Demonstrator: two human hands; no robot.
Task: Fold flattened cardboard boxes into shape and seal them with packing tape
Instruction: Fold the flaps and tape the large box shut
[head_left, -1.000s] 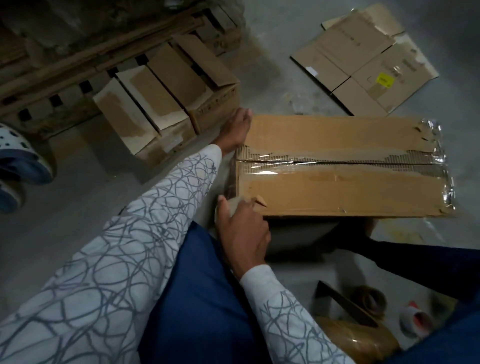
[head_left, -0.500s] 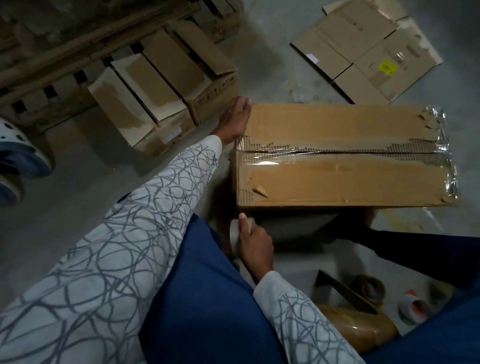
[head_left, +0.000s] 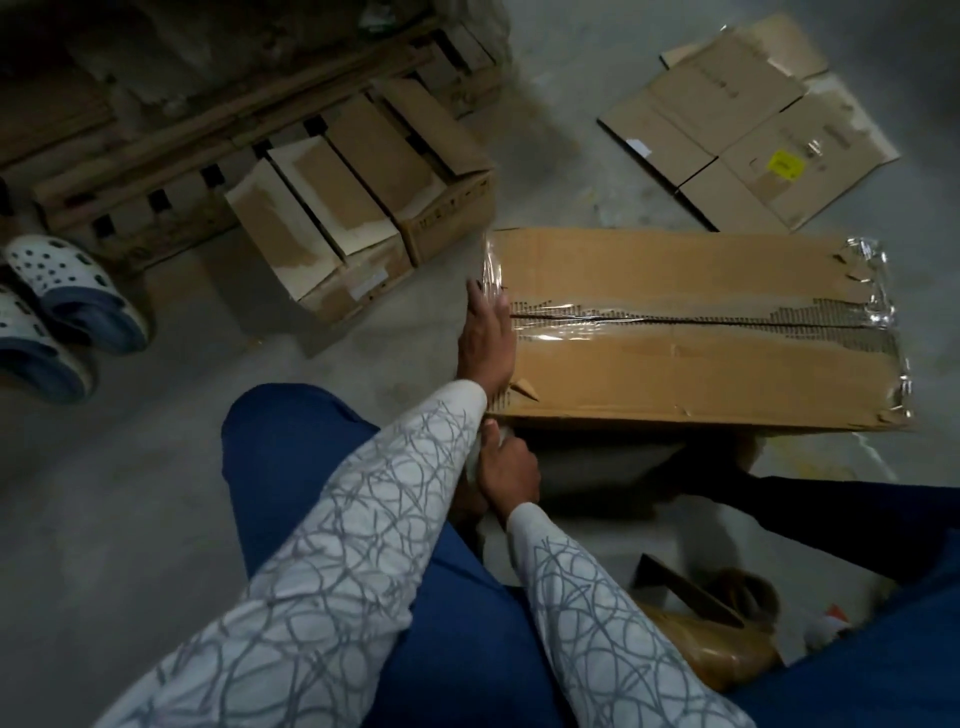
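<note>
A long brown cardboard box (head_left: 701, 374) lies on the floor in front of me, its top seam covered by clear packing tape (head_left: 649, 325). My left hand (head_left: 485, 338) lies flat against the box's left end, fingers pressing a strip of clear tape (head_left: 491, 265) that sticks up over the edge. Below the box's near left corner, my right hand (head_left: 506, 475) is closed around a pale tape roll (head_left: 491, 441), mostly hidden by my left sleeve and the fingers.
Several folded boxes (head_left: 358, 202) lean against a wooden pallet (head_left: 156, 130) at the back left. Flattened cardboard (head_left: 748, 124) lies at the back right. White clogs (head_left: 57, 306) sit at the left. A brown tape roll (head_left: 748, 597) and a bag lie near my right knee.
My left hand slid from the box's far left corner down to the seam at its left end. My right hand dropped with the roll below the box edge, drawing tape over the end.
</note>
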